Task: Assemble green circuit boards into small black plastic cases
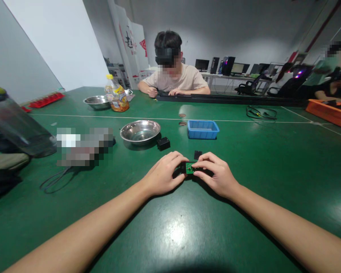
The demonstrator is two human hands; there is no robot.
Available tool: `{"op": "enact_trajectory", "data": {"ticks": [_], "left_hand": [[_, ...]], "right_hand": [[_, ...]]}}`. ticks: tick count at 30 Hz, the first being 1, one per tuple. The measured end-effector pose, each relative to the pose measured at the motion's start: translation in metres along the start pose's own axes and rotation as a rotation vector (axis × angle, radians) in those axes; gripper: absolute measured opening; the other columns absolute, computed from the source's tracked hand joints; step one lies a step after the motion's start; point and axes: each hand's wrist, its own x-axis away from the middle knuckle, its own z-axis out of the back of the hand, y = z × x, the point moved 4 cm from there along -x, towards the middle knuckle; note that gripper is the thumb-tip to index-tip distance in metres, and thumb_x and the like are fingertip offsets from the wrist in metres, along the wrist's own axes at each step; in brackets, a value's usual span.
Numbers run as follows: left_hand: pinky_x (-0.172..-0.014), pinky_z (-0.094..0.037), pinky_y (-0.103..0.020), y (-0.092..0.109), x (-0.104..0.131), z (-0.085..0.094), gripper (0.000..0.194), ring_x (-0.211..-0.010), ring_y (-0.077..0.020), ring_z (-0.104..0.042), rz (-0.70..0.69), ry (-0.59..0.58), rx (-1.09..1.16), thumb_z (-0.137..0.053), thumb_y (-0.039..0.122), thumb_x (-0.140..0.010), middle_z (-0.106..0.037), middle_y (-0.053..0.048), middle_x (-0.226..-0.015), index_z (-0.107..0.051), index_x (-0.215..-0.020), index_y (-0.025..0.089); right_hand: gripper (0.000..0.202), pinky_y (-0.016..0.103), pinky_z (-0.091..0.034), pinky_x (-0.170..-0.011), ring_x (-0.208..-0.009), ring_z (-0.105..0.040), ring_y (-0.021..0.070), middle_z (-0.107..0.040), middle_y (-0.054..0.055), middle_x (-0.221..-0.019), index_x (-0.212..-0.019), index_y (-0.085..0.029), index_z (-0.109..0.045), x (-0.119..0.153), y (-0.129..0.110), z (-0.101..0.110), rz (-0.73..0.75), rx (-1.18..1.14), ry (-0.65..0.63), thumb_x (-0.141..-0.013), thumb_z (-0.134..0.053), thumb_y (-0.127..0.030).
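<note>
A small green circuit board (189, 168) with a dark part around it is held between my two hands, low over the green table (170, 227). My left hand (166, 173) grips its dark left end between thumb and fingers. From the right, the thumb and fingers of my right hand (216, 173) close on the board, hiding its right side. Just beyond my fingertips lies a flat black piece (198, 154). A black box-shaped part (163, 143) sits farther left, beside a shiny metal bowl (140, 132).
Behind my hands stands a blue tray (203, 129). A drink bottle (118, 94) and second metal bowl (97, 102) are at the back left; a large clear bottle (19, 125) is at left. A person (177, 77) sits opposite, behind a long black bar (230, 99). An orange crate (329, 113) is at right.
</note>
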Motion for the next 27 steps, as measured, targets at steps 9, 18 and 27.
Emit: {"op": "enact_trajectory", "data": {"ticks": [9,18,27], "left_hand": [[-0.089,-0.054,-0.038,0.0,0.0001,-0.0002,0.029,-0.1,-0.0241,-0.063,-0.014,-0.002,-0.014,-0.065,0.022,-0.086,-0.065,-0.01,-0.11,-0.061,-0.115,0.018],[-0.091,-0.054,-0.039,0.0003,0.0002,0.0,0.03,-0.101,-0.0244,-0.063,-0.019,0.006,-0.006,-0.064,0.021,-0.086,-0.065,-0.01,-0.111,-0.06,-0.116,0.018],[-0.09,-0.054,-0.039,-0.0003,-0.0002,-0.0006,0.03,-0.101,-0.0247,-0.063,0.0,-0.012,-0.011,-0.065,0.022,-0.086,-0.065,-0.01,-0.11,-0.061,-0.115,0.017]], "right_hand": [[0.006,0.03,-0.055,-0.078,-0.085,-0.065,0.0182,-0.064,0.007,-0.092,-0.093,-0.018,-0.073,-0.0012,-0.0015,0.0003,-0.013,-0.004,0.014,-0.09,-0.069,-0.016],[0.005,0.029,-0.055,-0.075,-0.082,-0.065,0.0178,-0.064,0.006,-0.09,-0.089,-0.019,-0.073,-0.0017,-0.0022,-0.0001,0.005,-0.007,0.013,-0.09,-0.069,-0.018],[0.006,0.028,-0.056,-0.074,-0.081,-0.063,0.0166,-0.062,0.006,-0.09,-0.089,-0.019,-0.071,-0.0019,-0.0042,0.0007,0.057,0.013,0.015,-0.092,-0.067,-0.018]]}}
